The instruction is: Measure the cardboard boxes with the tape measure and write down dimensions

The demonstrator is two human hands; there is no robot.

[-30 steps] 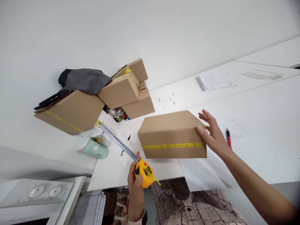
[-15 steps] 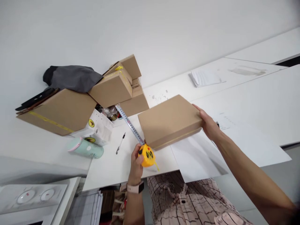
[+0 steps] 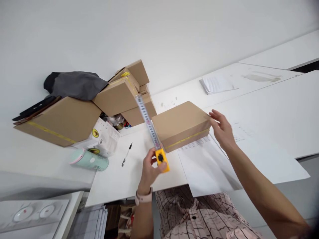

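Observation:
My left hand (image 3: 150, 171) is closed around a yellow tape measure (image 3: 162, 160), its thumb on the case. The metal blade (image 3: 149, 122) is pulled out and runs up and away along the left end of a closed cardboard box (image 3: 183, 124). A strip of yellow tape crosses the box's near side. At the box's right corner is my right hand (image 3: 222, 129), its fingers apart and the fingertips at the edge. Whether they touch the cardboard I cannot tell. Printed sheets (image 3: 209, 162) lie partly under the box.
Several cardboard boxes (image 3: 117, 96) are stacked at the back left, a dark grey cloth (image 3: 77, 84) over them. A white carton (image 3: 106, 137), a mint-green bottle (image 3: 89, 160) and a pen (image 3: 127, 154) are at the left. Folded papers (image 3: 218, 84) lie near the wall.
My left hand has turned the tape measure, and its blade has swung up and right beside the box. My right hand has loosened from the box's right end. The box sits slightly differently.

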